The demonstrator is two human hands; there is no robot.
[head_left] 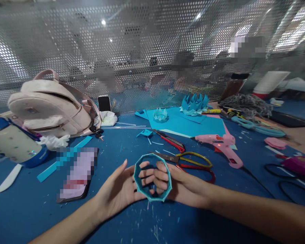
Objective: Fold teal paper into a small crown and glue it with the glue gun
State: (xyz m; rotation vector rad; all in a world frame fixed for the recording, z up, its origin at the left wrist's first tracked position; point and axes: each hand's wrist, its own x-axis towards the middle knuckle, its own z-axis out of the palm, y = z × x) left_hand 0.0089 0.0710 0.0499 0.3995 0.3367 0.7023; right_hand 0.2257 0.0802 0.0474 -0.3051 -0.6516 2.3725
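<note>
A faceted ring of folded blue paper (170, 183) is held upright above the blue table, its opening facing me. My right hand (179, 181) grips its right side, with fingers curled inside the ring and the thumb outside. My left hand (122, 189) is palm up at the left side, thumb raised away from the paper. Its fingers are stretched out and touch the ring's left edge, partly hidden behind it. Just beyond the ring lie scissors (195, 160) with yellow and red handles. A red and black utility knife (170, 140) lies behind them.
A pink glue gun (222, 144) with a lit red light lies right; its cord runs toward my right forearm. Folded paper crowns (195, 103) stand on blue sheets (208, 127) at the back. A phone (78, 174), blue strip (49, 172), tumbler (17, 144) and backpack (48, 105) are left.
</note>
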